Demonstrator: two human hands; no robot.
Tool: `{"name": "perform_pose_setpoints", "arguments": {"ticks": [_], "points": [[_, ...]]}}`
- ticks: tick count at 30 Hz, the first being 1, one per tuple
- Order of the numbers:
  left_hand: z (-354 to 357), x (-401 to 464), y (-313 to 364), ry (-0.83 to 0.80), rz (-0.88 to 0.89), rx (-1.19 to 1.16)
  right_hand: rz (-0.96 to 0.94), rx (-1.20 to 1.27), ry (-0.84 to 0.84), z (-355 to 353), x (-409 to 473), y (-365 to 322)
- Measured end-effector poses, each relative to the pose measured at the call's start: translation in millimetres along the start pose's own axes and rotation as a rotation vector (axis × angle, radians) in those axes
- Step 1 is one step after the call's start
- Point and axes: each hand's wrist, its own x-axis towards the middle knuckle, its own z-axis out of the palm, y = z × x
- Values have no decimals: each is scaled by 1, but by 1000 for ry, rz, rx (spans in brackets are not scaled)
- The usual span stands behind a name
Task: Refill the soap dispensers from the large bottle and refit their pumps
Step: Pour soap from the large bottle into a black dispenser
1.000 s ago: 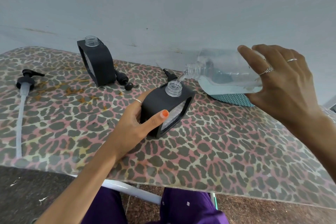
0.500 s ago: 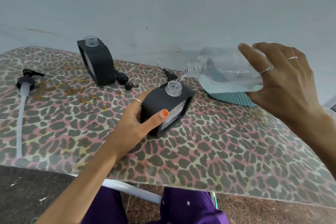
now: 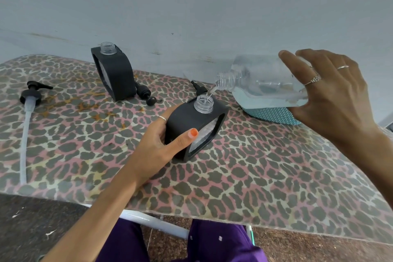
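My left hand (image 3: 158,147) grips a black soap dispenser (image 3: 191,121) standing on the leopard-print table (image 3: 255,176), its clear neck uncapped. My right hand (image 3: 331,95) holds the large clear bottle (image 3: 261,83) tipped on its side, mouth just above the dispenser's neck. A thin stream of clear liquid runs from the bottle into the neck. A second black dispenser (image 3: 116,74) stands uncapped at the back. A small black pump (image 3: 145,94) lies beside it, and another black pump (image 3: 198,88) is partly hidden behind the held dispenser.
A long pump with a white tube (image 3: 27,117) lies at the table's left. A teal textured object (image 3: 272,114) sits under the tipped bottle by the wall. The table's front edge runs above my purple-clad legs (image 3: 212,242) and a white frame bar (image 3: 153,223).
The large bottle has tipped slightly further as my right hand rose a little. The stream keeps running into the dispenser. My left hand has not moved.
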Motion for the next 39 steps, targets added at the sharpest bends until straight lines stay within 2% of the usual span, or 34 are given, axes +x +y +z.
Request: {"name": "perform_pose_setpoints", "arguments": {"ticks": [39], "points": [[-3,1,-8,-5,16,1,-8,-16,22,0,0,1]]}}
